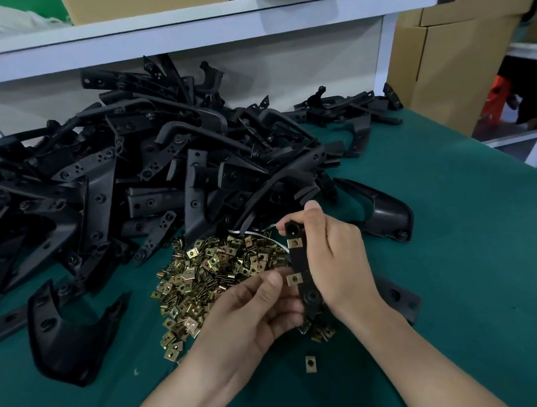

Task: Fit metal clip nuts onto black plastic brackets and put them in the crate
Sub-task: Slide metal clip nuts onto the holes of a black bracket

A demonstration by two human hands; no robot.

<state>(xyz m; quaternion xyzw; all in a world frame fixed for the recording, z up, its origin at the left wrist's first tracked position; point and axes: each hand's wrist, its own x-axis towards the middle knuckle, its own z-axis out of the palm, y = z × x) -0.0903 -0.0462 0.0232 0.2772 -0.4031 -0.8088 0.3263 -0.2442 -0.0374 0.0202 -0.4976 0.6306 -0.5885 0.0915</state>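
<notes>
- Green bench mat, with a white shelf along the far edge.
- Bracket: flat black strip, held upright over near-centre of the mat, just right of the nut pile.
- First clip nut is seated on the upper part. Second clip nut is at the strip's left edge, midway down.
- Right hand grips the bracket from the right, fingers curled round it, thumb at the top end.
- Left hand is curled, thumb and forefinger pinching the second clip nut.
- Nut pile is left of the hands, with a stray nut nearer.
- Heap of black parts far left, cardboard boxes far right.
</notes>
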